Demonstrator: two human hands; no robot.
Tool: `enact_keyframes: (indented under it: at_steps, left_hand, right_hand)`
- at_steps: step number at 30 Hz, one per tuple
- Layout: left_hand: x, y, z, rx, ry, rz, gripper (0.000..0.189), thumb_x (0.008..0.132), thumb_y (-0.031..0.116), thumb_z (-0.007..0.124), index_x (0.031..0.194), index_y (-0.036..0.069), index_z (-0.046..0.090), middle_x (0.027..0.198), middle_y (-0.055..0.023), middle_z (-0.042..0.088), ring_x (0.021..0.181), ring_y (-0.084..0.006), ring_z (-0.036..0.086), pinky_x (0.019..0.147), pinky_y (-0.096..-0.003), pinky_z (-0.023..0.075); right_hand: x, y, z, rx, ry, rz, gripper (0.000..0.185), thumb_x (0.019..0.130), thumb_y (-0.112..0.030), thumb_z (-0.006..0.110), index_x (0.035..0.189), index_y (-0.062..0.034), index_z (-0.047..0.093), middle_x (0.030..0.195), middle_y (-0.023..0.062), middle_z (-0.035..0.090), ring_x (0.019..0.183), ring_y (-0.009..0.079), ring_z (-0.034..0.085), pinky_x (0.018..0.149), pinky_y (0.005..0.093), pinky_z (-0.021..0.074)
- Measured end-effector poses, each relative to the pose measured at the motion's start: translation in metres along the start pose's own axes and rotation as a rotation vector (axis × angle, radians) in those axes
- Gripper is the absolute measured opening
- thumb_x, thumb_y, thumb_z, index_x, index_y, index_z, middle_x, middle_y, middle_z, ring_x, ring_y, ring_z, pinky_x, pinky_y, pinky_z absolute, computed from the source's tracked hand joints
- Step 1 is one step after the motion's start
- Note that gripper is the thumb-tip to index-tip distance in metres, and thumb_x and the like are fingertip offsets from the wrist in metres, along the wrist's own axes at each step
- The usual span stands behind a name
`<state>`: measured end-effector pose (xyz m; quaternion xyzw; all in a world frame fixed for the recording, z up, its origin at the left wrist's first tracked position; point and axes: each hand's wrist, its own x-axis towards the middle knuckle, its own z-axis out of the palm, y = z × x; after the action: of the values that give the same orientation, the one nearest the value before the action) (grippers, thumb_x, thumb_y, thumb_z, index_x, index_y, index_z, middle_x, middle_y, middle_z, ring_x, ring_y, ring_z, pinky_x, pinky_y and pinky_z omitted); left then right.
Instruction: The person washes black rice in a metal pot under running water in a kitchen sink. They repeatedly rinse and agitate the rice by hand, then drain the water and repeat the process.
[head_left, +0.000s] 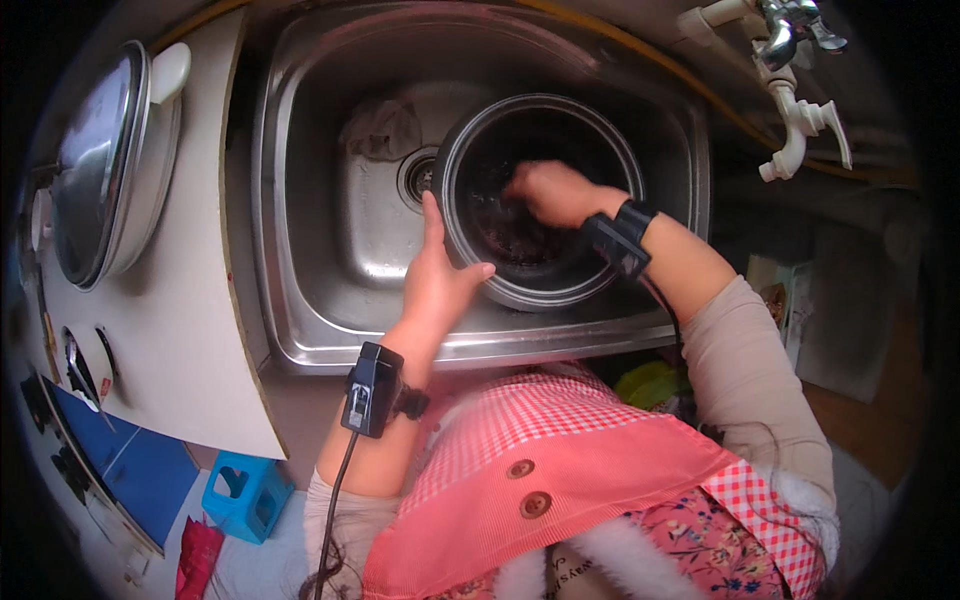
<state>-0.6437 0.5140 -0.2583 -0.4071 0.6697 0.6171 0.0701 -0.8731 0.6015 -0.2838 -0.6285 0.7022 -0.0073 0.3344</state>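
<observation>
A round metal pot (540, 300) with a dark inside stands in the right part of a stainless steel sink (315, 225). My left hand (444, 281) grips the pot's left rim, thumb over the edge and fingers along the outer wall. Inside the pot is my right hand (551, 193), blurred, its fingers curled down towards the dark bottom; whether it holds anything is hidden. Left of the pot lies the sink drain (421, 178), partly covered by the pot, and a crumpled pale cloth or bag (384, 129) rests behind it.
A large lidded pot (142, 172) and a white mug (90, 356) stand on the white counter (187, 330) at left. Taps (795, 120) project at the upper right. A blue plastic stool (247, 496) is on the floor at lower left. A cable runs from each wrist device.
</observation>
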Motion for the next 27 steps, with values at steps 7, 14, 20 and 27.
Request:
enact_keyframes:
  at_steps: [7,14,20,27]
  left_hand:
    - [0.003,-0.001,0.003,-0.016,0.060,0.066,0.114,0.075,-0.005,0.075,0.154,0.017,-0.003,0.104,-0.0082,0.060,0.076,-0.0123,0.059,0.060,-0.0266,0.0542]
    - [0.003,0.000,0.001,-0.086,0.006,0.039,0.116,0.074,0.002,0.077,0.154,0.015,-0.006,0.121,-0.0171,0.060,0.102,-0.0259,0.061,0.084,-0.0320,0.0497]
    - [0.000,0.005,-0.002,-0.088,-0.035,-0.020,0.117,0.072,0.008,0.079,0.153,0.013,-0.006,0.129,-0.0216,0.058,0.114,-0.0318,0.060,0.097,-0.0336,0.0460]
    - [0.001,0.006,0.000,-0.003,0.031,0.049,0.115,0.073,0.003,0.077,0.154,0.013,-0.004,0.113,-0.0164,0.058,0.096,-0.0233,0.061,0.081,-0.0295,0.0496]
  right_hand:
    - [0.064,-0.002,0.026,-0.042,0.114,0.181,0.029,0.080,-0.003,0.055,0.106,-0.0022,0.066,0.110,0.0205,0.062,0.104,0.0382,0.060,0.088,0.0446,0.0505]
    - [0.032,-0.036,0.060,-0.095,-0.076,-0.159,0.021,0.077,-0.009,0.057,0.091,-0.0017,0.070,0.117,0.0124,0.058,0.108,0.0326,0.056,0.089,0.0409,0.0501]
    - [-0.008,-0.022,0.030,0.025,-0.322,-0.051,0.023,0.081,-0.015,0.056,0.098,-0.0061,0.071,0.117,0.0138,0.058,0.114,0.0329,0.054,0.094,0.0421,0.0476]
    - [0.043,0.007,0.009,0.085,0.344,0.282,0.029,0.081,-0.006,0.055,0.107,-0.0056,0.068,0.114,0.0204,0.060,0.106,0.0374,0.058,0.090,0.0419,0.0496]
